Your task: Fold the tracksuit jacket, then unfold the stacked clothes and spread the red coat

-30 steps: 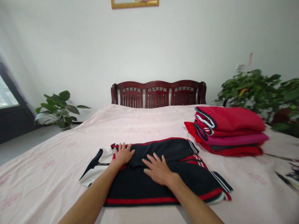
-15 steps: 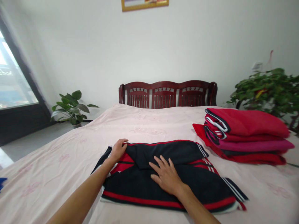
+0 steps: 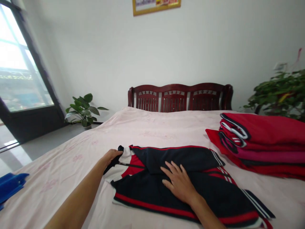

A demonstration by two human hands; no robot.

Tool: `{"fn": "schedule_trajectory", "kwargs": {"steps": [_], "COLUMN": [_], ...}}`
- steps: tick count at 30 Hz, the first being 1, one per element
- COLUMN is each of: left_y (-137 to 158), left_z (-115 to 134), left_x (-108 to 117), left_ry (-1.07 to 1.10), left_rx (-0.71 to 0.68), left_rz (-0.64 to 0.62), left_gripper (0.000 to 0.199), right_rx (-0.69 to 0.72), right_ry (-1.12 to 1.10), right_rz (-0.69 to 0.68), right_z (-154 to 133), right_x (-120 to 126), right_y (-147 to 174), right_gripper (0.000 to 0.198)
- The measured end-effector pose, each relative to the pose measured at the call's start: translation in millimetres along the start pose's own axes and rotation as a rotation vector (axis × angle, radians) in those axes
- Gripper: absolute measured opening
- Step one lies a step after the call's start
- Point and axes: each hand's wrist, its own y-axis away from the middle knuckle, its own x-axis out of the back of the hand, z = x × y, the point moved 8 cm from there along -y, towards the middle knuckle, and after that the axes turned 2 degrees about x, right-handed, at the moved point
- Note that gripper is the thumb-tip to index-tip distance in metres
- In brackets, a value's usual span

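Standing in pot (image 3: 87,127): plant (image 3: 83,108); hands (image 3: 111,157) (image 3: 179,183) on jacket (image 3: 145,192).

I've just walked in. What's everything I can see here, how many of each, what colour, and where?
jacket: one, navy, red and white, nearest bed centre
clothes stack: one, reds, magenta and dark, bed's right
blue item: one, blue, left edge
bedspread: one, pale pink, across the bed
headboard: one, dark red-brown, far end
plants: two, green, left and right
framed picture: one, gold frame, top
socket: one, white, right wall
door: one, dark with glass, left
left hand: one, bare, at the collar
right hand: one, bare, spread on the jacket
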Motion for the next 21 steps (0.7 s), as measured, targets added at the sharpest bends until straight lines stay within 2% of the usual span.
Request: {"fn": "schedule_trajectory", "kwargs": {"steps": [3,7,12,14,16,18,21], "left_y": [-0.8,0.9,1.4,5.3,14.8,30.2,58.5], "left_z": [1.4,-4.7,-0.1,15.3,39.8,68.3,102.7], "left_x": [3.9,15.2,18.7,20.9,16.3,-1.8,-46.4], "left_ry": [-0.03,-0.183,-0.331,-0.349,-0.355,-0.356,-0.355], "left_rx": [-0.028,-0.038,-0.021,-0.058,-0.161,-0.316,-0.534], "left_rz": [0.064,0.211,0.24,0.266,0.281,0.242,0.119], "left_gripper": [0.03,0.022,0.024,0.037,0.045,0.046,0.046], "right_rx": [-0.004,0.006,0.002,0.004,0.005,0.001,-0.008], "right_ry": [-0.002,-0.003,0.003,-0.003,-0.012,-0.019,-0.028], "right_rz": [-0.003,0.002,0.002,0.0,-0.007,-0.014,-0.018], "right_z": [1.0,1.2,2.7,2.7,2.5,2.2,1.7], "right_x": [-0.4,-1.2,-2.3,-2.5,-2.6,-2.2,-0.5], "right_y": [0.0,-0.3,-0.8,-1.1,-1.2,-0.9,0.4], "right_gripper": [0.055,0.056,0.056,0.056,0.056,0.057,0.057]}}
